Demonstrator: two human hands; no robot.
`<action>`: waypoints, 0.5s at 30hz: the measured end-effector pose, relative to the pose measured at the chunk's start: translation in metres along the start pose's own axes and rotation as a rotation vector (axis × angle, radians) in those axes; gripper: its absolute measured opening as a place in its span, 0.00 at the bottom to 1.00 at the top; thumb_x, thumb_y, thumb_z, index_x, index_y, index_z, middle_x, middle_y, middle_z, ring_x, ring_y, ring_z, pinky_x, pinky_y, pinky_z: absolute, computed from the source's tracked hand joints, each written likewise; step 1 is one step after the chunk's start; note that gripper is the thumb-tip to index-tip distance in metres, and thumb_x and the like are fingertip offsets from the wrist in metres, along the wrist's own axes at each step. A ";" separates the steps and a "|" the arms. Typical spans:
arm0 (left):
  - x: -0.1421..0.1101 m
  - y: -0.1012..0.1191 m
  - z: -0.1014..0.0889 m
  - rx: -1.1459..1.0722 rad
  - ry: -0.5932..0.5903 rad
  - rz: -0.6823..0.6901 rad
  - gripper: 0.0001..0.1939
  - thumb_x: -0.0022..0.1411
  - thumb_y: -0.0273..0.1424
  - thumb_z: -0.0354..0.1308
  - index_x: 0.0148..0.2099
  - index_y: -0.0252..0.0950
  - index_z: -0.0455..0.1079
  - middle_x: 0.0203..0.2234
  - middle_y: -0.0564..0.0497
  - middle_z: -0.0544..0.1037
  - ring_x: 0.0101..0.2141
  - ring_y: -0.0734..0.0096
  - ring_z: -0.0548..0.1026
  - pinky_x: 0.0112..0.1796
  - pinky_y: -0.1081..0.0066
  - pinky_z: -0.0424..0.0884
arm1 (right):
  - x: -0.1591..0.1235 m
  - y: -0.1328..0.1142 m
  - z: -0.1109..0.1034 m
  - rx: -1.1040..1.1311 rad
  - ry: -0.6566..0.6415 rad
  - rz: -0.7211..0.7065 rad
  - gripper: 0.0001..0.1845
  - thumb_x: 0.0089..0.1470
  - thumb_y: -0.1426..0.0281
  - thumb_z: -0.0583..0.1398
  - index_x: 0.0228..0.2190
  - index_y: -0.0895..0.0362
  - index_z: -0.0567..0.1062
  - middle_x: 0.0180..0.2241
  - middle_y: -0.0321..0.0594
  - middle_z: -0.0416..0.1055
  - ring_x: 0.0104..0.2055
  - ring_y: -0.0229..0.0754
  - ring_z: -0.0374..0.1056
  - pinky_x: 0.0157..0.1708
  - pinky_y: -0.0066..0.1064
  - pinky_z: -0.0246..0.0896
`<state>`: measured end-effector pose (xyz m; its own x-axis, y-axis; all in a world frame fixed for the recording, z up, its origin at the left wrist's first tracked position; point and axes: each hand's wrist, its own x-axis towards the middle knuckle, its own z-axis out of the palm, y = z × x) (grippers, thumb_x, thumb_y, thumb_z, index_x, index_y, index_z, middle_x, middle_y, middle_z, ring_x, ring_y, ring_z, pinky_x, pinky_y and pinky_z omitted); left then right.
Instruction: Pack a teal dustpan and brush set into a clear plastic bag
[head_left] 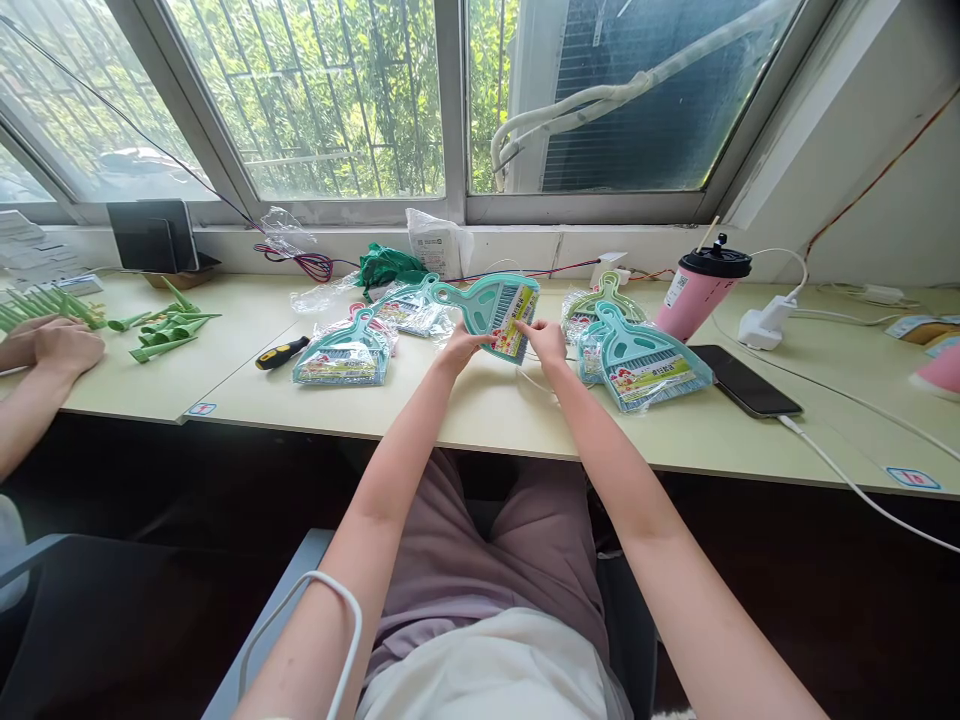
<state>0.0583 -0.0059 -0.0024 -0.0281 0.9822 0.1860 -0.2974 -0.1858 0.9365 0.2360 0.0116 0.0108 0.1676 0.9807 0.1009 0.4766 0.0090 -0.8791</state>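
While the left hand (463,345) grips the lower edge of a teal mini dustpan-and-brush set (495,308) above the desk (495,410), the right hand (546,341) pinches its printed label. Wrapped sets (345,350) lie to the left, others (649,365) to the right, beside a black phone (748,381).

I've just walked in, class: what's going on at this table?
Someone is holding a teal mini dustpan set above the table, left hand at its lower edge and right hand on its label side. More wrapped sets lie to the left and right. At far left, another person's hands are beside some green pieces.
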 end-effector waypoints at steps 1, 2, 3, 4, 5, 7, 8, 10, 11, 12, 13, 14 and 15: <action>0.000 0.000 0.000 0.002 0.008 0.001 0.42 0.32 0.22 0.76 0.53 0.39 0.72 0.38 0.50 0.82 0.45 0.57 0.80 0.56 0.52 0.70 | 0.000 0.000 0.000 0.005 -0.002 0.002 0.24 0.50 0.46 0.66 0.23 0.53 0.72 0.30 0.38 0.76 0.30 0.41 0.67 0.33 0.33 0.55; 0.000 0.001 0.000 0.000 0.014 0.002 0.42 0.31 0.22 0.76 0.53 0.40 0.72 0.38 0.51 0.82 0.44 0.58 0.80 0.55 0.52 0.70 | 0.000 0.000 0.000 0.011 0.000 0.003 0.24 0.50 0.46 0.66 0.23 0.53 0.72 0.30 0.38 0.76 0.31 0.42 0.67 0.34 0.33 0.56; 0.000 0.001 0.000 -0.004 0.020 0.001 0.42 0.31 0.22 0.76 0.53 0.39 0.72 0.37 0.51 0.82 0.44 0.58 0.80 0.55 0.52 0.70 | 0.000 0.000 0.000 0.016 0.006 0.006 0.24 0.50 0.46 0.66 0.24 0.53 0.72 0.31 0.38 0.76 0.32 0.43 0.68 0.34 0.33 0.57; 0.000 0.002 0.000 -0.010 0.023 -0.001 0.41 0.31 0.21 0.76 0.52 0.39 0.72 0.37 0.51 0.82 0.44 0.58 0.80 0.56 0.52 0.70 | 0.000 0.001 -0.001 0.021 0.017 0.009 0.23 0.50 0.46 0.66 0.26 0.53 0.71 0.32 0.38 0.76 0.34 0.43 0.69 0.36 0.33 0.57; 0.000 0.002 0.000 -0.014 0.023 -0.006 0.41 0.31 0.21 0.76 0.52 0.38 0.72 0.37 0.50 0.82 0.44 0.57 0.79 0.56 0.51 0.70 | 0.001 0.001 -0.001 0.030 0.032 0.010 0.23 0.49 0.47 0.67 0.28 0.53 0.71 0.34 0.39 0.77 0.36 0.44 0.70 0.37 0.33 0.58; -0.001 0.003 0.001 -0.020 0.013 -0.017 0.39 0.31 0.20 0.76 0.50 0.37 0.73 0.37 0.49 0.82 0.47 0.55 0.79 0.57 0.50 0.69 | 0.004 0.003 0.000 0.071 0.057 0.016 0.23 0.48 0.49 0.68 0.33 0.52 0.70 0.39 0.39 0.77 0.40 0.45 0.71 0.39 0.33 0.60; -0.001 0.003 0.001 -0.019 0.003 -0.025 0.37 0.31 0.20 0.75 0.49 0.37 0.73 0.38 0.48 0.82 0.48 0.53 0.79 0.58 0.49 0.68 | 0.006 0.004 0.000 0.107 0.059 0.018 0.24 0.48 0.50 0.69 0.35 0.52 0.70 0.41 0.40 0.77 0.42 0.45 0.72 0.40 0.33 0.61; -0.002 0.003 0.002 -0.016 -0.017 -0.044 0.35 0.31 0.19 0.75 0.46 0.35 0.74 0.39 0.46 0.82 0.50 0.51 0.78 0.59 0.48 0.67 | 0.011 0.007 0.002 0.199 0.031 0.016 0.25 0.46 0.52 0.70 0.39 0.52 0.69 0.43 0.41 0.77 0.44 0.45 0.73 0.42 0.32 0.64; -0.002 0.004 0.002 -0.014 -0.024 -0.052 0.34 0.30 0.19 0.75 0.45 0.35 0.74 0.39 0.46 0.82 0.51 0.50 0.78 0.59 0.48 0.67 | 0.012 0.008 0.004 0.247 0.008 0.010 0.26 0.46 0.53 0.71 0.39 0.52 0.69 0.43 0.41 0.77 0.45 0.45 0.74 0.42 0.32 0.65; -0.003 0.004 0.003 -0.012 -0.028 -0.057 0.34 0.30 0.19 0.76 0.45 0.34 0.74 0.39 0.45 0.82 0.51 0.49 0.77 0.59 0.48 0.68 | 0.013 0.009 0.005 0.292 -0.019 -0.001 0.25 0.46 0.54 0.72 0.39 0.52 0.70 0.43 0.41 0.78 0.45 0.45 0.74 0.43 0.32 0.66; -0.004 0.004 0.003 -0.011 -0.029 -0.058 0.34 0.30 0.19 0.76 0.45 0.34 0.74 0.40 0.45 0.82 0.51 0.49 0.77 0.59 0.48 0.68 | 0.014 0.009 0.006 0.335 -0.046 -0.015 0.25 0.46 0.54 0.72 0.39 0.52 0.70 0.42 0.41 0.78 0.45 0.46 0.74 0.44 0.33 0.67; -0.004 0.005 0.004 -0.010 -0.028 -0.054 0.34 0.30 0.19 0.76 0.45 0.34 0.74 0.40 0.45 0.82 0.51 0.49 0.77 0.59 0.48 0.68 | 0.014 0.009 0.007 0.376 -0.074 -0.029 0.24 0.46 0.55 0.72 0.38 0.52 0.71 0.41 0.42 0.79 0.45 0.46 0.75 0.45 0.34 0.67; -0.005 0.005 0.004 -0.009 -0.026 -0.049 0.35 0.31 0.19 0.76 0.46 0.34 0.74 0.41 0.45 0.82 0.52 0.49 0.77 0.59 0.48 0.68 | 0.013 0.009 0.007 0.418 -0.100 -0.040 0.23 0.46 0.55 0.72 0.38 0.53 0.72 0.41 0.42 0.79 0.44 0.46 0.75 0.46 0.35 0.68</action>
<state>0.0609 -0.0114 0.0026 0.0112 0.9890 0.1476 -0.3067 -0.1371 0.9419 0.2363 0.0259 0.0008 0.0621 0.9918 0.1114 0.0873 0.1058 -0.9905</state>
